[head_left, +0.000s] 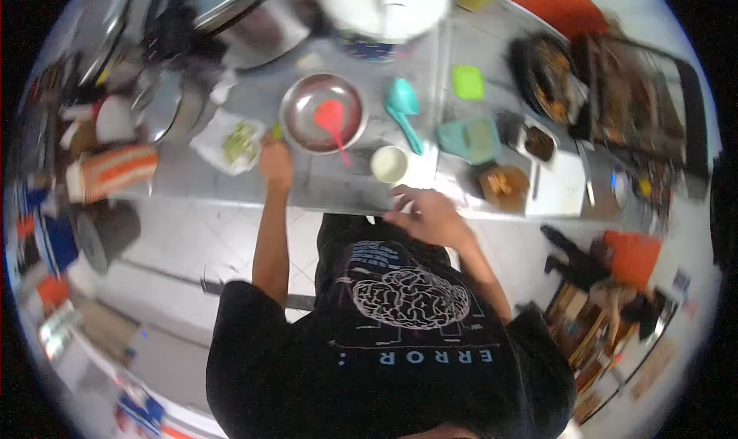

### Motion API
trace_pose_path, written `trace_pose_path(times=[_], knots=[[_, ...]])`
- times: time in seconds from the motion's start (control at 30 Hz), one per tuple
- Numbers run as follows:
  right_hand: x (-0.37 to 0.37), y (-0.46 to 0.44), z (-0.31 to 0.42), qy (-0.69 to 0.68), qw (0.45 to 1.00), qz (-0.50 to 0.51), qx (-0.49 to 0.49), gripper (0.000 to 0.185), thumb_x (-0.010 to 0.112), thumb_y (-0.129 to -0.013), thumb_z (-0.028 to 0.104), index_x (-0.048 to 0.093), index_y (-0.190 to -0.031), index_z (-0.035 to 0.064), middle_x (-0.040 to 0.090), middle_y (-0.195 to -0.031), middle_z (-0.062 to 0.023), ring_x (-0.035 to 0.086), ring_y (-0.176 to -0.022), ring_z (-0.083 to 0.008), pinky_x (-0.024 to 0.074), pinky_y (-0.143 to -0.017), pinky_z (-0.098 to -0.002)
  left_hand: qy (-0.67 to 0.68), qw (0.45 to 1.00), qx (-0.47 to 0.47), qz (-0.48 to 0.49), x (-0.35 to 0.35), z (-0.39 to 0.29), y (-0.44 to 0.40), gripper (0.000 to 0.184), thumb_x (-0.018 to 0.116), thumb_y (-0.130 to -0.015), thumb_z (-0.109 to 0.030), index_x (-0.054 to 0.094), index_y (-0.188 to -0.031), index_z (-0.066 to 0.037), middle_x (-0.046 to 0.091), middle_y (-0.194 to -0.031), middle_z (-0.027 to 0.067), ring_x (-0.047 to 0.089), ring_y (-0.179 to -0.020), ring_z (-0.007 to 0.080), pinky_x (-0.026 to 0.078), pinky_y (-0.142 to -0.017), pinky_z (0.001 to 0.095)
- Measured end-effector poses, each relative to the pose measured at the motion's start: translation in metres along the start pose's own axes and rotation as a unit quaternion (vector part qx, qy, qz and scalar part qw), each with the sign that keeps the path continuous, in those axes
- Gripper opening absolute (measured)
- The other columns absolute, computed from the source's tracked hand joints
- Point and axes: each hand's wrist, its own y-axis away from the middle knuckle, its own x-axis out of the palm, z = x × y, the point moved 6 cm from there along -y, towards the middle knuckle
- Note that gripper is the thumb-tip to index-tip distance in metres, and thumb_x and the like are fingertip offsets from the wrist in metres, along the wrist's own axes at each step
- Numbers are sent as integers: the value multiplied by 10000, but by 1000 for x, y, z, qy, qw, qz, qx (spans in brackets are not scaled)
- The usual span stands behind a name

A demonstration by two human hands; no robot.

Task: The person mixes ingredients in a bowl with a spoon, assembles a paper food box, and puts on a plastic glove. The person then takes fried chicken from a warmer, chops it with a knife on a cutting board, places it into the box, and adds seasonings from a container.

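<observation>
My left hand [275, 162] is closed at the counter, blurred, with a small green item [277, 132] at its fingertips. It lies between a white paper [209, 138] with chopped pale green food [240, 144] and a steel bowl [300, 124] that holds a red spoon [330, 116]. Over the counter's front edge, my right hand [425, 212] has its fingers bent but apart, and nothing shows in them. Just beyond it stands a pale cup [390, 164]. A turquoise ladle [403, 101] rests farther back.
A large white pot [384, 4] stands at the back. To the right are a teal container [470, 141], a green lid [467, 82], a brown bowl [503, 187], a white board [559, 187] and a dark pan [542, 78]. An orange-striped package [115, 171] lies left.
</observation>
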Motion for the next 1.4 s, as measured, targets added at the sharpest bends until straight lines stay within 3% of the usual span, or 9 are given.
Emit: trace_pose_path(times=[0.17,0.4,0.57,0.7,0.83,0.9,0.97,1.17,1.4], knots=[[36,-1,10,-64,996,63,-22,387,702,-844,295,608,-1102,23,691,-836,-122,669,-723,-253,527,-673,-357,-43,995,41,79,-35,6,66,282,592,-809,-243,589,-752,33,630,-750,220,626,-704,417,473,-621,509],[31,-12,26,-114,992,-4,-55,354,667,-877,297,608,-1093,21,686,-885,-132,673,-775,-258,526,-712,-356,205,977,-44,39,-152,-16,130,244,628,-867,-187,636,-958,40,658,-820,186,634,-591,274,516,-530,377],[9,-3,46,-343,913,-157,-153,341,557,-946,305,566,-1033,-24,648,-781,-179,643,-757,-278,493,-678,-362,351,914,36,199,-178,-180,124,292,669,-858,-112,581,-1084,51,666,-904,145,639,-645,171,506,-524,284],[-46,27,-21,-119,909,-399,-18,249,447,-987,214,537,-1001,-18,589,-730,-179,654,-677,-304,488,-618,-414,355,879,226,225,-157,-259,125,372,713,-840,-150,557,-1132,19,668,-930,116,627,-642,133,500,-525,270],[-114,78,-78,-183,933,-271,149,199,447,-964,163,540,-1028,-1,645,-763,-217,676,-723,-346,522,-608,-423,446,792,164,383,-70,-278,111,463,767,-801,-188,543,-1157,7,675,-921,104,646,-639,181,508,-537,278],[-136,87,-97,0,952,-270,145,190,476,-944,157,566,-1017,6,657,-789,-210,678,-730,-340,530,-615,-421,375,832,191,361,-33,-294,101,625,826,-730,-262,511,-1198,6,658,-1014,123,667,-780,252,542,-672,362],[-150,80,-109,184,938,-261,135,183,504,-924,151,592,-1007,13,669,-814,-203,681,-736,-335,538,-622,-419,245,909,337,6,-23,-323,98,817,881,-639,-332,454,-1259,-17,622,-1120,147,627,-987,306,509,-835,428],[-146,12,-103,314,931,-186,18,63,680,-729,110,717,-776,88,692,-772,-130,696,-743,-275,561,-639,-375,350,903,186,167,49,-360,94,964,898,-549,-263,402,-1332,1,527,-1272,187,507,-1170,394,385,-1021,483],[-137,0,-151,240,964,-91,-72,90,660,-741,118,702,-773,45,682,-795,-178,684,-793,-328,552,-672,-401,264,908,323,-16,27,-386,131,809,812,-585,-145,449,-1294,-3,513,-1278,188,502,-1169,389,417,-998,461]])
